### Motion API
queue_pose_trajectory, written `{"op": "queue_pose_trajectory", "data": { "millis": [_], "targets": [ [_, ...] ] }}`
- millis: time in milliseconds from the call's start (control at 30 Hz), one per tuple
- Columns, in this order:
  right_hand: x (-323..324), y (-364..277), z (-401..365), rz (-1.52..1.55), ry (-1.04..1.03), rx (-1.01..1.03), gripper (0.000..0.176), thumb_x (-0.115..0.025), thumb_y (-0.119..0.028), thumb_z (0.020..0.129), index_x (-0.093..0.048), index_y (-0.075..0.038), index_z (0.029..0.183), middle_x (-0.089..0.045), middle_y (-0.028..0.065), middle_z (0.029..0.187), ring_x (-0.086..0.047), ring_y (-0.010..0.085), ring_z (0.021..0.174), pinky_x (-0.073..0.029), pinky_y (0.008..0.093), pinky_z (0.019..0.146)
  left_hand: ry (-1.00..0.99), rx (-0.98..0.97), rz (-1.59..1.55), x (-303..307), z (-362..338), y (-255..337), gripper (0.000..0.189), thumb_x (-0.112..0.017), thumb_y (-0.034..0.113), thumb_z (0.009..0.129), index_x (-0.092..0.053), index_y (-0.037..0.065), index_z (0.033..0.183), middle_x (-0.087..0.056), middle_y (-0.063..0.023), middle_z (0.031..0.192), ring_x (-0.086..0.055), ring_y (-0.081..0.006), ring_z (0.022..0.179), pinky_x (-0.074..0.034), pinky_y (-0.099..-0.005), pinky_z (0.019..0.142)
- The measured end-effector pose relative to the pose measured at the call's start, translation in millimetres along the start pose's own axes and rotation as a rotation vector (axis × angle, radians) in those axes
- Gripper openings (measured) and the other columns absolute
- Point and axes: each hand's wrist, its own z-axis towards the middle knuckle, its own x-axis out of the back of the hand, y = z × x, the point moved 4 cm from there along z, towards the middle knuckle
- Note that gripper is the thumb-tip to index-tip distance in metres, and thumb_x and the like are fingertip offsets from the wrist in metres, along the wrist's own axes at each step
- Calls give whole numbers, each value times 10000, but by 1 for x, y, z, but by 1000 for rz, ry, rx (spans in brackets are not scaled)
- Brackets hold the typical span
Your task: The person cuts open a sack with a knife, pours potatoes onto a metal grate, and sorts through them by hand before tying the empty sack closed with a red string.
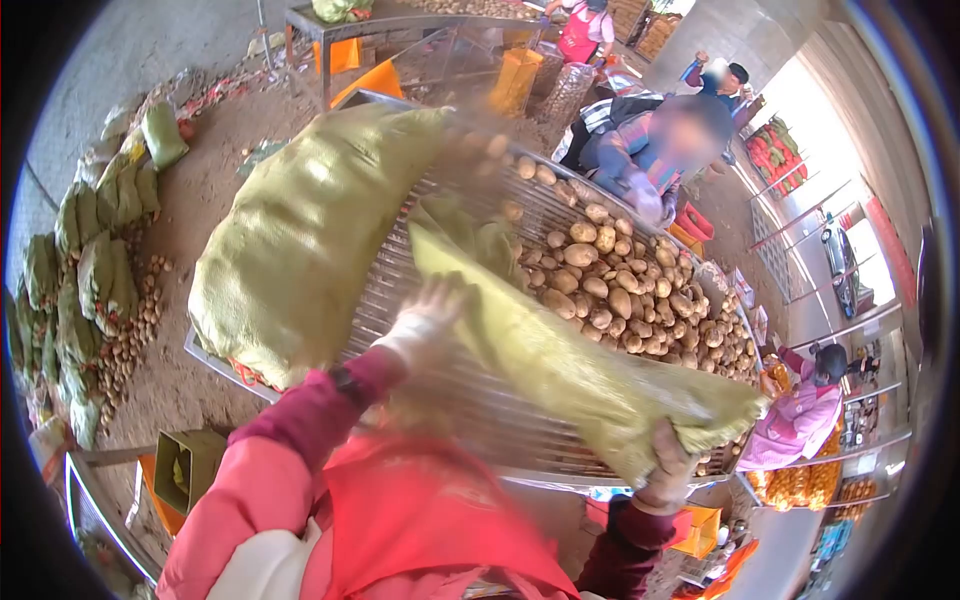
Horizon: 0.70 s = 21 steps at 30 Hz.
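A flattened green woven sack point(570, 370) stretches over the slatted metal table, slanting from the middle down to the right. My right hand point(668, 472) is closed on its lower right end. My left hand point(435, 310), with a pale band at the wrist, is at the sack's left edge; motion smears its fingers, so their grip cannot be made out. Loose potatoes point(610, 285) lie heaped beyond the sack, and some are partly hidden by it. A full, bulging green sack point(310, 230) lies on the table left of my left hand.
Across the table point(385, 265) a person point(640, 150) leans in, and another person in pink point(795, 410) is at the right. Several filled sacks point(105, 270) and scattered potatoes lie on the floor at left. An open box point(190, 465) stands below the table's near left side.
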Motion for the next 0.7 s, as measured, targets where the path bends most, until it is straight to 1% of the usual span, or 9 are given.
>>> {"op": "queue_pose_trajectory", "data": {
  "millis": [33, 133, 200, 267, 333, 367, 433, 567, 700],
  "targets": [
    [9, -8, -1, 135, 51, -21, 454, -664, -213, 879, -538, 41, 1234, -576, 106, 1238, -566, 204, 1064, -443, 343, 940, -10, -56, 35, -16, 14, 7, 1100, -834, 311, 663, -160, 199, 1524, -135, -229, 1549, -110, -438, 1437, -275, -623, 1071],
    [56, -14, -20, -773, 92, 497, 444, -646, -129, 878, -502, -3, 1278, -577, 102, 1233, -558, 182, 1088, -449, 319, 950, -95, -62, 92, -61, 46, 28, 1002, -807, 327, 681, -238, 234, 1501, -144, -238, 1539, -96, -442, 1438, -291, -630, 1055],
    [96, 4, -27, -448, 211, 255, 520, -653, -263, 895, -482, 34, 1285, -538, 138, 1291, -524, 223, 1146, -406, 376, 1027, -92, -2, -4, -95, 61, 31, 735, -722, 340, 764, -399, 217, 1412, -255, -173, 1500, -158, -413, 1423, -314, -570, 1071],
    [102, -19, -31, -458, 323, 238, 572, -658, -322, 896, -475, 38, 1302, -520, 147, 1312, -524, 236, 1145, -413, 397, 1018, -63, -22, -78, -129, 70, 40, 563, -635, 316, 835, -473, 200, 1361, -363, -138, 1443, -230, -381, 1396, -326, -530, 1073],
    [108, -40, -23, -372, 412, 342, 522, -583, -304, 936, -475, 24, 1328, -548, 143, 1284, -567, 217, 1093, -456, 372, 966, -151, -142, -80, -117, 68, 57, 399, -504, 270, 941, -534, 170, 1326, -459, -116, 1381, -289, -341, 1367, -344, -503, 1061],
    [114, -47, -16, -397, 394, 487, 457, -509, -249, 974, -469, 10, 1348, -581, 141, 1249, -604, 198, 1053, -488, 343, 928, -230, -69, -174, -119, 76, 58, 384, -473, 270, 957, -537, 163, 1321, -480, -98, 1364, -327, -319, 1338, -352, -474, 1059],
    [112, -64, 5, -242, 502, 448, 414, -493, -236, 980, -507, -24, 1336, -557, 128, 1298, -571, 207, 1123, -472, 369, 968, -380, 86, -354, -119, 98, 56, 367, -409, 269, 990, -543, 148, 1310, -524, -62, 1331, -402, -275, 1280, -370, -416, 1053],
    [144, -92, 57, 73, 533, 467, 390, -449, -231, 987, -523, -67, 1334, -526, 118, 1355, -513, 241, 1233, -432, 397, 1040, 512, 49, -902, -22, 103, 19, 222, -601, 100, 885, -607, -11, 1077, -632, -92, 1009, -592, -222, 928, -499, -322, 825],
    [134, -131, 103, 221, 671, 436, 406, -420, -229, 984, -502, -63, 1346, -521, 134, 1358, -509, 262, 1249, -432, 420, 1047, 895, -275, -731, 113, 94, 24, 185, -533, 51, 921, -604, -24, 1074, -644, -64, 935, -581, -135, 851, -498, -271, 778]
  ]
}}
